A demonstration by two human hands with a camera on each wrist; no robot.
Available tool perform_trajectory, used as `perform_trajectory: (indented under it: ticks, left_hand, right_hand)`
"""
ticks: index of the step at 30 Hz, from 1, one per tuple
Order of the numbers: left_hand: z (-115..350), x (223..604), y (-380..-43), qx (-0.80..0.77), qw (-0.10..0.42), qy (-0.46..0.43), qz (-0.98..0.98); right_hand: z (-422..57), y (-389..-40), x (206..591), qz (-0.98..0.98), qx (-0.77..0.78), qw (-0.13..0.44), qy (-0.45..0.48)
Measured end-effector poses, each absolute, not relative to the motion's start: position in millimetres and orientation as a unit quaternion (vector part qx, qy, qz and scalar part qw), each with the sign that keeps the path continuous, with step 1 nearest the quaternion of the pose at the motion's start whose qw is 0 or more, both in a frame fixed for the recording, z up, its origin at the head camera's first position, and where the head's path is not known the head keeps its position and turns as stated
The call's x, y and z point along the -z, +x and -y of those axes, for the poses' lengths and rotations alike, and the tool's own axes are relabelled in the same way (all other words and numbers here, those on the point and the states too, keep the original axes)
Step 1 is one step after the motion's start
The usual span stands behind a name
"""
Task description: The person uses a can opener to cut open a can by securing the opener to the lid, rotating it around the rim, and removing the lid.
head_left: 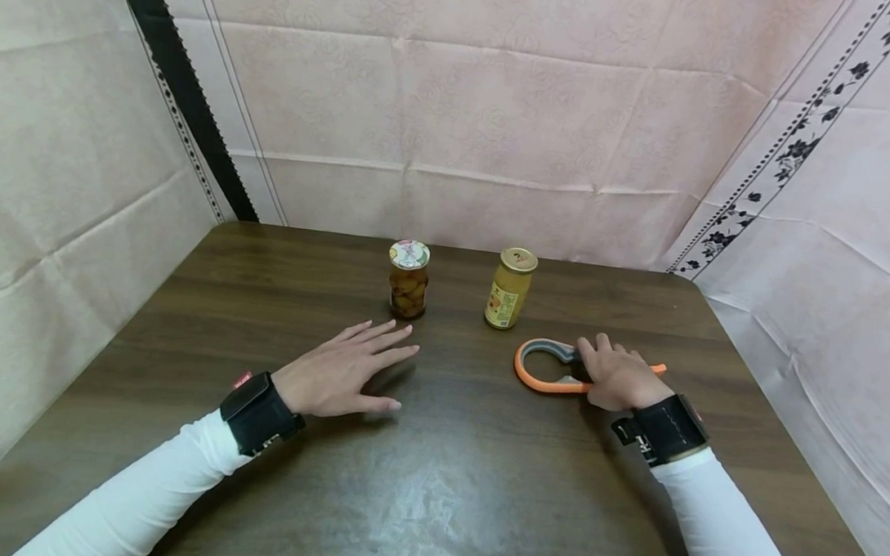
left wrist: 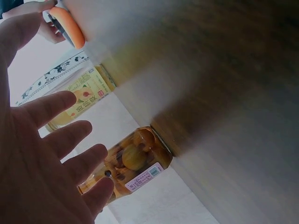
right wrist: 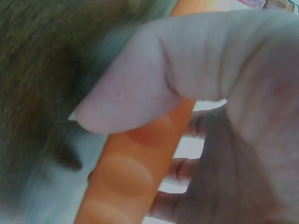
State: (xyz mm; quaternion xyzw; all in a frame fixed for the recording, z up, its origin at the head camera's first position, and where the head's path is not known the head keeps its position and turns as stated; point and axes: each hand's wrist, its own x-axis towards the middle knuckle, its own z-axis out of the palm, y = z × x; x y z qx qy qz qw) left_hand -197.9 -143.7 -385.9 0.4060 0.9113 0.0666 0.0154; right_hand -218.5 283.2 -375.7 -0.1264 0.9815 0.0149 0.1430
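A person in white sleeves (head_left: pixel 136 492) is working at a dark wooden surface (head_left: pixel 423 490), with pale cloth (head_left: pixel 495 108) hanging beyond it. Toward the right, the right grip (head_left: pixel 621 378) is pinching an orange-and-grey looped tool (head_left: pixel 552 386): the thumb is bending over its orange handle (right wrist: pixel 135 165), with fingers showing on the other side. The loop is pointing left, on the near side of a yellow jar (head_left: pixel 511 292); I am not able to tell whether the tool is touching the surface. Farther left, the left grip (head_left: pixel 346 373) is spreading its fingers, holding nothing, just on the near side of a brown jar (head_left: pixel 408 285). Both jars are standing upright and capped. Good handling, I am judging, is calling for a firm pinch, a level loop clearing the yellow jar, and left fingers avoiding bumping the glass.
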Motion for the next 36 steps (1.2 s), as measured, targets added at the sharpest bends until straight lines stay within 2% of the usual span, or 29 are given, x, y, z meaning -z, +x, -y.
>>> perform_trajectory:
  ticks: [14, 36]
  left_hand:
    - [144.8, 386.7, -197.8, -0.073, 0.019, 0.405, -0.911]
    - [145.6, 386.2, -199.9, -0.073, 0.033, 0.401, -0.912]
  right_hand:
    - [-282.3, -217.7, 373.9, -0.982, -0.004, 0.057, -0.179]
    - [-272.7, -218.0, 371.2, -0.976, 0.033, 0.03, -0.211]
